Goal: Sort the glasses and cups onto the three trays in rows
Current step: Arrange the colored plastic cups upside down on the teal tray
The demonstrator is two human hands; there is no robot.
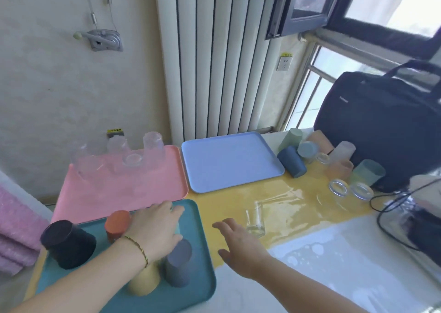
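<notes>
Right hand (241,248), fingers spread, holds nothing; clear glass (255,219) stands just beside.

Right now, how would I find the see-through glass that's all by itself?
Find the glossy yellow mat in front of the flat blue plastic tray. Near its front edge, just past the right hand, stands a small clear drinking glass. It stands alone; the other clear glasses sit in clusters.

Home room; radiator (219,57), window (393,0), wall socket (284,63).
</notes>
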